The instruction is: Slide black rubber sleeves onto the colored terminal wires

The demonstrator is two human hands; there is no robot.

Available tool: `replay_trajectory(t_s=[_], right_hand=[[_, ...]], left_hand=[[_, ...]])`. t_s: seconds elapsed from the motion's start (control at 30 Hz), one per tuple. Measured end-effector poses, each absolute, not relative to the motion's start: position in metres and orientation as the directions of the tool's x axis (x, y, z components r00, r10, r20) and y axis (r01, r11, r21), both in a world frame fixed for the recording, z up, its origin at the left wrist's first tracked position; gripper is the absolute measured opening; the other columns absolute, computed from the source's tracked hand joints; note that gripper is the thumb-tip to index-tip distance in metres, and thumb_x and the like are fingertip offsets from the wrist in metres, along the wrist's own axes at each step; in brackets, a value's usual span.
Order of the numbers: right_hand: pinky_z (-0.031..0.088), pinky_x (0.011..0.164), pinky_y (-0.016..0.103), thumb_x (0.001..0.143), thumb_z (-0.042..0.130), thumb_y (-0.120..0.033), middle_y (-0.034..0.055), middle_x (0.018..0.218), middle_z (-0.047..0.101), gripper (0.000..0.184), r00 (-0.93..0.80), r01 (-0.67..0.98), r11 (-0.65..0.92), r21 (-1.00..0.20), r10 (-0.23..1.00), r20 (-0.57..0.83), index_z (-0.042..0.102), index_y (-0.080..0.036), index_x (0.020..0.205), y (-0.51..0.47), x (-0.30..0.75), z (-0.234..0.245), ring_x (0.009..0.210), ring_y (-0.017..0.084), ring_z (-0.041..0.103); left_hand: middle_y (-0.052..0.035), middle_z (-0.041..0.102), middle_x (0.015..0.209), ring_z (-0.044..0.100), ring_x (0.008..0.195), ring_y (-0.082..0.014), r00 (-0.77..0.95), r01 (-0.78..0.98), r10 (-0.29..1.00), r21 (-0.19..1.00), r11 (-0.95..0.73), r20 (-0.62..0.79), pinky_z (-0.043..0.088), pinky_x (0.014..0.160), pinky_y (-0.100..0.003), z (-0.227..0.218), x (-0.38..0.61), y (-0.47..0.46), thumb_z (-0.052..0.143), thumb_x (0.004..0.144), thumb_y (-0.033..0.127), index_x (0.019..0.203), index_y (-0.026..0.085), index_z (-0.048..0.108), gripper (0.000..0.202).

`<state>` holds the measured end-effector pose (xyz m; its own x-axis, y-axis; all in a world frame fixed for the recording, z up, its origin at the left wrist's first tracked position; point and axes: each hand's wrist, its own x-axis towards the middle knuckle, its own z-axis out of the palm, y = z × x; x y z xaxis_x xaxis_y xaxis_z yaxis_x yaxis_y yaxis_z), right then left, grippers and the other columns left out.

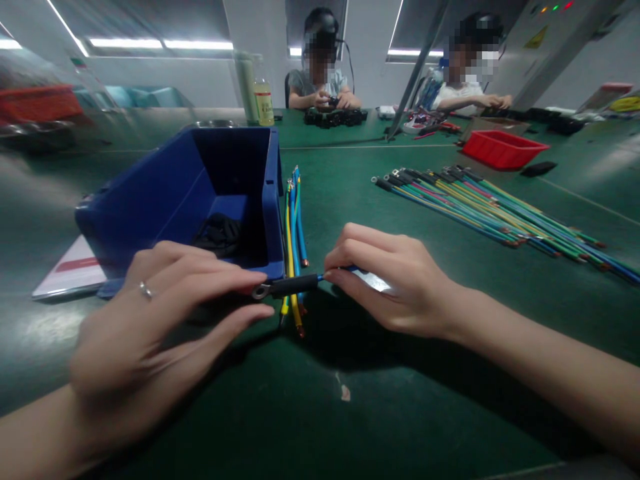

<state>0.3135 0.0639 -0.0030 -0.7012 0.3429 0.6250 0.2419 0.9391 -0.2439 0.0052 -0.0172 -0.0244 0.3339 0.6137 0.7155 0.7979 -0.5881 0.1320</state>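
Observation:
My right hand (387, 280) is closed on a blue wire (350, 269) that ends in a black sleeve (295, 285) and a metal ring terminal (261, 291). My left hand (165, 320), with a ring on one finger, pinches the terminal end between thumb and fingertips. Just behind the sleeve lies a small bundle of blue and yellow wires (294, 227) on the green table (350, 413). A blue plastic bin (200, 193) stands at my left hand, with black pieces (220, 233) inside.
A large spread of coloured wires with terminals (490, 207) lies at the right. A red tray (503, 148) sits farther back. A bottle (263, 93) stands behind the bin. A white sheet (70, 270) lies under the bin's left side. Two people sit working at the far table edge.

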Motion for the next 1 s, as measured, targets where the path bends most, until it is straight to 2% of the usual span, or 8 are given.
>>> replay_trajectory(t_s=[0.17, 0.4, 0.5, 0.7, 0.87, 0.93, 1.0], right_hand=[[0.049, 0.066, 0.025, 0.117, 0.062, -0.013, 0.0027, 0.096, 0.073, 0.017, -0.712, 0.224, 0.940, -0.257, 0.337, 0.616, 0.070, -0.020, 0.105, 0.062, 0.312, -0.003, 0.078, 0.014, 0.064], [0.048, 0.066, 0.025, 0.118, 0.060, -0.012, 0.0026, 0.095, 0.071, 0.019, -0.716, 0.220, 0.941, -0.258, 0.335, 0.613, 0.069, -0.019, 0.103, 0.063, 0.311, -0.003, 0.077, 0.013, 0.063], [0.049, 0.066, 0.025, 0.117, 0.058, -0.013, 0.0029, 0.094, 0.069, 0.021, -0.715, 0.219, 0.943, -0.250, 0.329, 0.617, 0.067, -0.020, 0.100, 0.064, 0.311, -0.003, 0.077, 0.014, 0.063], [0.052, 0.068, 0.028, 0.114, 0.057, -0.011, 0.0037, 0.096, 0.069, 0.017, -0.675, 0.206, 0.959, -0.194, 0.283, 0.682, 0.064, -0.023, 0.104, 0.066, 0.318, 0.000, 0.080, 0.016, 0.064], [0.054, 0.073, 0.036, 0.116, 0.054, -0.012, 0.0048, 0.097, 0.067, 0.019, -0.587, 0.234, 0.951, -0.203, 0.305, 0.750, 0.058, -0.027, 0.104, 0.075, 0.326, 0.006, 0.085, 0.021, 0.065], [0.053, 0.073, 0.037, 0.116, 0.055, -0.014, 0.0041, 0.095, 0.066, 0.017, -0.560, 0.239, 0.950, -0.202, 0.305, 0.771, 0.056, -0.027, 0.105, 0.083, 0.329, 0.004, 0.083, 0.021, 0.063], [0.051, 0.072, 0.037, 0.116, 0.057, -0.016, 0.0028, 0.094, 0.065, 0.015, -0.537, 0.278, 0.937, -0.210, 0.333, 0.775, 0.056, -0.028, 0.107, 0.091, 0.331, -0.001, 0.080, 0.020, 0.060]], left_hand=[[0.0041, 0.086, 0.109, 0.076, 0.100, -0.0239, 0.394, 0.787, 0.617, 0.096, -0.609, 0.681, 0.056, 0.086, -0.043, -0.023, 0.003, -0.016, 0.067, 0.122, 0.049, 0.137, 0.040, 0.078, 0.020], [0.0059, 0.086, 0.104, 0.076, 0.098, -0.0245, 0.373, 0.791, 0.622, 0.114, -0.601, 0.689, 0.056, 0.084, -0.045, -0.026, 0.005, -0.016, 0.070, 0.120, 0.041, 0.129, 0.044, 0.080, 0.015], [0.0073, 0.086, 0.104, 0.078, 0.099, -0.0245, 0.355, 0.791, 0.631, 0.138, -0.596, 0.690, 0.058, 0.087, -0.046, -0.024, 0.006, -0.016, 0.069, 0.117, 0.034, 0.126, 0.045, 0.081, 0.018], [0.0070, 0.087, 0.108, 0.077, 0.097, -0.0202, 0.423, 0.757, 0.567, 0.069, -0.650, 0.707, 0.059, 0.086, -0.041, -0.021, 0.006, -0.015, 0.076, 0.113, 0.019, 0.128, 0.039, 0.081, 0.025], [0.0014, 0.084, 0.125, 0.079, 0.110, -0.0288, 0.399, 0.811, 0.599, 0.037, -0.584, 0.694, 0.063, 0.095, -0.050, -0.022, 0.004, -0.012, 0.067, 0.116, 0.028, 0.145, 0.043, 0.073, 0.033], [-0.0031, 0.083, 0.131, 0.078, 0.116, -0.0317, 0.428, 0.819, 0.609, -0.001, -0.574, 0.667, 0.062, 0.100, -0.051, -0.019, 0.001, -0.007, 0.064, 0.117, 0.032, 0.150, 0.039, 0.070, 0.034], [-0.0101, 0.083, 0.132, 0.077, 0.118, -0.0366, 0.477, 0.830, 0.594, -0.109, -0.547, 0.648, 0.059, 0.099, -0.054, -0.016, -0.002, -0.001, 0.057, 0.120, 0.038, 0.147, 0.028, 0.072, 0.032]])
